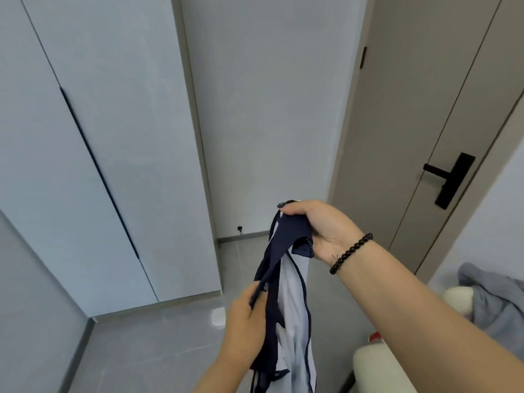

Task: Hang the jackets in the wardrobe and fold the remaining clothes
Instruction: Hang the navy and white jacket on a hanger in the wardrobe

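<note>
A navy and white garment hangs in front of me over the floor. My right hand, with a black bead bracelet at the wrist, grips its navy top edge from above. Lower down, my left hand pinches a navy edge of the same garment. The closed white wardrobe doors stand at the left, with a dark handle groove between them.
A beige door with a black lever handle is at the right. A grey garment lies on cream furniture at the lower right. A grey tiled floor lies below, with a small doorstop by the wall.
</note>
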